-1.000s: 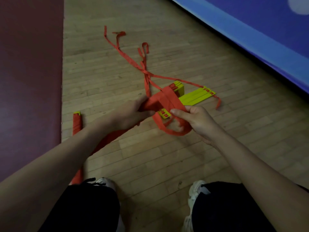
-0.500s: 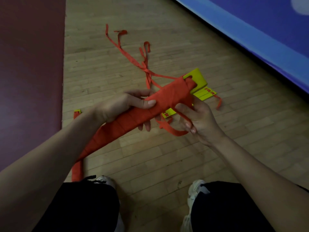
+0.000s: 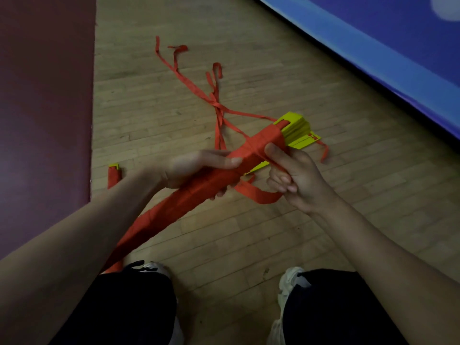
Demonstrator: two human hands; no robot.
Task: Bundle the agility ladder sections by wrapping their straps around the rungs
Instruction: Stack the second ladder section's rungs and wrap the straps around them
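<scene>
Rung bundle [image 3: 261, 143] is off the floor, long axis from my left knee up-right to its yellow ends [image 3: 296, 127]. Left grip [image 3: 199, 170] curls round mid-bundle; right grip [image 3: 293, 180], nearer the bare end, pinches the strap [image 3: 258, 196] tail looping underneath. Vs 0.5 s ago: bundle's rolled, right thumb now on top.

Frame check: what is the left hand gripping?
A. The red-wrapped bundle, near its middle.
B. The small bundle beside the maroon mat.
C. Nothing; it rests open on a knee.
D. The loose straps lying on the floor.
A: the left hand has its fingers curled round the middle of the red-wrapped bundle, while the right hand holds the strap loop.
</scene>
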